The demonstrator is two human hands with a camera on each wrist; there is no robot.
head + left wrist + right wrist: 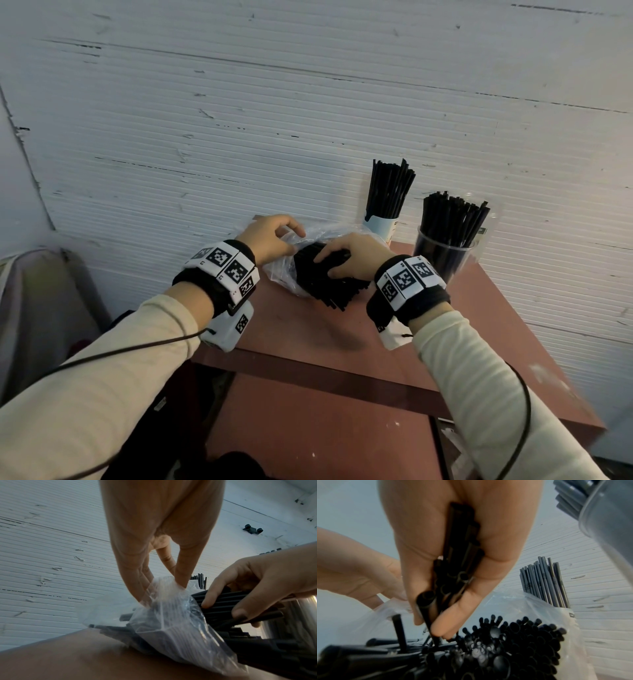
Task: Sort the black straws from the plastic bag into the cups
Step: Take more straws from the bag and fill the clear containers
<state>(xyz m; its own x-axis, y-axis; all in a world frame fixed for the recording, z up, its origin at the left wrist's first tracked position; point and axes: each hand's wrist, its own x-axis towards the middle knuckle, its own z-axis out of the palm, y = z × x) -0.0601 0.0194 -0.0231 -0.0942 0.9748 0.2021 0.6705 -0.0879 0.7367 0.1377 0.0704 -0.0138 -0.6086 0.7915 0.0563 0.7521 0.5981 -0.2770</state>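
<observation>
White ribbed wall panelling (239, 120), scuffed and scratched, fills the far side. Reddish-brown table (308, 329) stands against it. Grey fabric object (37, 301) at near left.

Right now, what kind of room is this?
Probably a storeroom or workshop corner, not a tidy kitchen: a scuffed, ribbed white wall, a paint-spotted reddish table, and a bag of bulk straws.

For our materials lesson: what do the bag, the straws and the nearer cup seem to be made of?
Bag: thin clear plastic film; it crinkles and shines. Straws: likely matte black plastic; hollow, thin-walled tubes. Nearer cup: clear, rigid, probably plastic; the straws show through.
</observation>
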